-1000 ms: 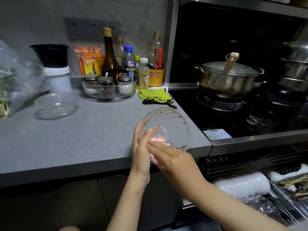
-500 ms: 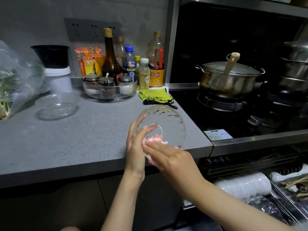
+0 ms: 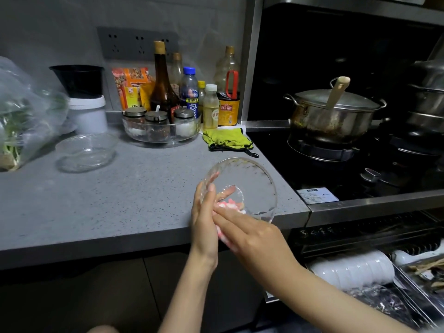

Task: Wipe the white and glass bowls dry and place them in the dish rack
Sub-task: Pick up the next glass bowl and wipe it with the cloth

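left hand (image 3: 204, 219): grip clamped on glass bowl (image 3: 249, 179)
right hand (image 3: 254, 236): pinches cloth (image 3: 230, 204) in it
dish rack (image 3: 406, 292): lower right, your right side

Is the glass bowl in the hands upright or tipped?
Tipped: the glass bowl faces its opening toward the camera, a pink cloth pressed inside.

On the grey stone table (image 3: 96, 212), a shallow clear glass bowl (image 3: 85, 151) sits rear left, right of a clear plastic bag of greens (image 3: 21, 111). A round glass tray of spice jars (image 3: 161, 133) stands behind centre, with a yellow-green cloth (image 3: 225, 139) to its right. Over the front right corner, a ribbed clear glass bowl (image 3: 252, 179) sits between the left hand (image 3: 204, 219) and right hand (image 3: 257, 239), with a pink-and-white rag (image 3: 230, 204) inside.
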`<state>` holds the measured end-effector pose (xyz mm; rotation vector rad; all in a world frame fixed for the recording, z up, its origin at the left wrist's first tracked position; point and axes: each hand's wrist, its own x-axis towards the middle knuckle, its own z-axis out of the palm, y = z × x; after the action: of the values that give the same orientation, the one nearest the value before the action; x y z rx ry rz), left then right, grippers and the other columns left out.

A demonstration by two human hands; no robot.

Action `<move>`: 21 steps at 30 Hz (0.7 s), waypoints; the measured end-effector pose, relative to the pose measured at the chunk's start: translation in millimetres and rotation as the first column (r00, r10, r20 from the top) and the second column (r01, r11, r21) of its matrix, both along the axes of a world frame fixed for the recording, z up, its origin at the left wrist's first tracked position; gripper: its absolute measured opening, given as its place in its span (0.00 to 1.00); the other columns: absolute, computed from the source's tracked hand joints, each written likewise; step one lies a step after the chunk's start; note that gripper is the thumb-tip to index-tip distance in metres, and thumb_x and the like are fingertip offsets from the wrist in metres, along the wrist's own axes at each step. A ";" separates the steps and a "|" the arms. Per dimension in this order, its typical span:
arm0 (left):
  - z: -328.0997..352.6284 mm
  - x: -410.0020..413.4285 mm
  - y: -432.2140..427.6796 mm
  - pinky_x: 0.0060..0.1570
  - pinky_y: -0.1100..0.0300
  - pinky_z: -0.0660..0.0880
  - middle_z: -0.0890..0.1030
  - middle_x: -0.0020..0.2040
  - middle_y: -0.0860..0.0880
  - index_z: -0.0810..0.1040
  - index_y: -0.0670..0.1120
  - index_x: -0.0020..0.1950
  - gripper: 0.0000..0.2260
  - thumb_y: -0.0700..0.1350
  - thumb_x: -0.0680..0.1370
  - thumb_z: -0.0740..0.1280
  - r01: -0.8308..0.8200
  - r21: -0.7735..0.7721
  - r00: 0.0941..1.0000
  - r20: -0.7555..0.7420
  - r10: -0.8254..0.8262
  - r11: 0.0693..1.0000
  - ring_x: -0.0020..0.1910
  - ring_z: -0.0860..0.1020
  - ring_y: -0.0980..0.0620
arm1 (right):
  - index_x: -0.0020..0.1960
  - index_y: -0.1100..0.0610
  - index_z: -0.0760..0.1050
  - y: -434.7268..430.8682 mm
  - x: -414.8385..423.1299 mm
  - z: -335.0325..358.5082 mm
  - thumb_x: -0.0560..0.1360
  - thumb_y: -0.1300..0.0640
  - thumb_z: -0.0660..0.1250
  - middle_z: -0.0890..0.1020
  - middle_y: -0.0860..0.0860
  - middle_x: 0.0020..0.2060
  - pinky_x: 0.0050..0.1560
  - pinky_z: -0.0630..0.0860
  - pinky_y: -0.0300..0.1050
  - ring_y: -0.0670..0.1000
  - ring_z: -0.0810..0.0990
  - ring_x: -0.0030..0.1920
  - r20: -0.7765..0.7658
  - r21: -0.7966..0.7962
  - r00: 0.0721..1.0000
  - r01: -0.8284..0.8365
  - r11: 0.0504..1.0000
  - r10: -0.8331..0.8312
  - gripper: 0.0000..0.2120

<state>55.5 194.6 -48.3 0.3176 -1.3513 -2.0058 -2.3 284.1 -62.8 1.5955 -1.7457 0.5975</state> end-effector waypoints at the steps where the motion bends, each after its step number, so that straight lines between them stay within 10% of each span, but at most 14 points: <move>1: 2.0 1.5 -4.7 0.51 0.50 0.79 0.83 0.56 0.44 0.75 0.55 0.63 0.18 0.59 0.76 0.62 0.006 0.012 1.000 0.015 -0.006 1.000 0.57 0.81 0.43 | 0.58 0.58 0.81 3.1 -5.1 -0.1 0.80 0.55 0.59 0.82 0.51 0.57 0.52 0.78 0.43 0.49 0.82 0.56 -0.049 0.030 0.999 -0.020 0.999 0.022 0.14; 7: 5.4 8.2 -27.0 0.49 0.53 0.80 0.83 0.57 0.46 0.76 0.57 0.63 0.18 0.60 0.75 0.63 0.044 -0.098 0.996 0.076 -0.036 0.994 0.54 0.82 0.46 | 0.55 0.59 0.83 23.8 -41.1 6.3 0.76 0.57 0.60 0.83 0.54 0.56 0.57 0.76 0.48 0.54 0.82 0.56 -0.373 0.160 0.924 0.149 0.976 -0.080 0.15; 13: -3.5 -4.0 8.1 0.48 0.58 0.78 0.80 0.61 0.50 0.78 0.55 0.61 0.20 0.55 0.69 0.70 -0.014 0.035 1.000 0.010 0.013 0.999 0.54 0.82 0.52 | 0.56 0.56 0.82 0.6 -4.0 2.3 0.80 0.52 0.57 0.83 0.49 0.55 0.43 0.75 0.36 0.46 0.83 0.51 0.021 0.019 0.998 0.056 0.998 -0.057 0.16; 21: 0.5 16.5 -30.0 0.46 0.54 0.79 0.83 0.55 0.47 0.75 0.57 0.63 0.22 0.61 0.71 0.61 0.102 -0.101 0.984 0.154 -0.086 0.990 0.55 0.82 0.45 | 0.56 0.59 0.82 24.9 -41.8 1.6 0.81 0.55 0.52 0.83 0.53 0.56 0.55 0.79 0.47 0.53 0.82 0.57 -0.334 0.212 0.942 0.089 0.973 -0.013 0.20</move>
<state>72.0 164.6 -47.7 0.3658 -1.5897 -2.0090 -44.0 309.0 -61.1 1.6834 -1.6351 0.0954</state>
